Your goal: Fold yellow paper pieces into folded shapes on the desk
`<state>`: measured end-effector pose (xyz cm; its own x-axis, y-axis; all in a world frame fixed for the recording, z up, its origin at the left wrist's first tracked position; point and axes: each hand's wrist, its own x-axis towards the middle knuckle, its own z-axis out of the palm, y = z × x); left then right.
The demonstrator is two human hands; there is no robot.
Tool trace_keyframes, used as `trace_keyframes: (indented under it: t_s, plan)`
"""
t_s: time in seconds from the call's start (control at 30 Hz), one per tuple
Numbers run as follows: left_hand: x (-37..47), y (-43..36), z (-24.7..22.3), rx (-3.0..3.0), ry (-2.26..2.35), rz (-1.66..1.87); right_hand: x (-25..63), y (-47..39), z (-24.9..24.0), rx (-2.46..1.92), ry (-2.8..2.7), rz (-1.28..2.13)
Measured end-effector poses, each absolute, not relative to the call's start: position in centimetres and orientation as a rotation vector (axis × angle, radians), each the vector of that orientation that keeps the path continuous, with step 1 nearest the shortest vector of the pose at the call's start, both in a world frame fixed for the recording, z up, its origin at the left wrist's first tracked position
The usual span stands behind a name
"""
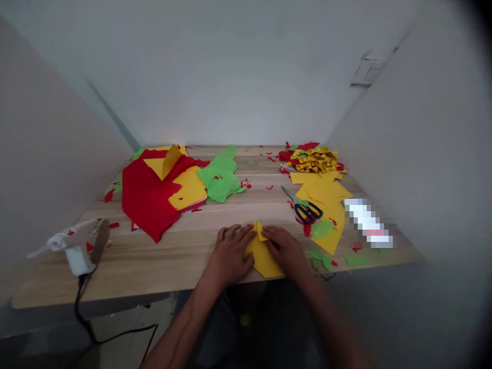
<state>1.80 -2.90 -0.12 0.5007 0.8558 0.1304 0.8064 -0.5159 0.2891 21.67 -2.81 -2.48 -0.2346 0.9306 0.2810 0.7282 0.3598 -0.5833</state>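
Note:
A sheet of yellow paper (265,261) lies at the table's front edge, with a small flap folded over at its top. My left hand (232,253) is at its left side, fingers bent over the upper left edge and thumb against the paper. On the right, my right hand (286,248) pinches the folded flap with its fingertips. Parts of the sheet are hidden under both hands. Scissors with dark handles (307,211) lie just beyond my right hand, blades pointing away to the left.
A white glue gun (77,248) stands at the left, its black cord hanging over the edge. Red paper (148,197) and green paper (219,177) lie at the back. Cut yellow sheets (321,189) and a crinkled yellow paper pile (315,160) are on the right, beside a blurred-out object (367,223).

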Motion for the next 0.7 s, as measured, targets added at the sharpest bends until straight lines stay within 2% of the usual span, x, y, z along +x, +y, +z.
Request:
trace_keyframes:
  t_s: [0.27, 0.43, 0.7]
  plan:
    - [1.8, -2.9, -0.4, 2.584, 1.433, 0.351, 21.6, -4.4, -2.3, -1.509, -2.243, 0.277]
    - [2.1, -1.9, -0.7, 2.646, 1.259, 0.258, 21.4, -4.5, -2.0, -1.579, -2.282, 0.258]
    - [2.3, -1.3, -0.8, 2.644, 1.264, 0.234, 22.2, -7.2, -2.2, -1.808, -2.169, 0.172]
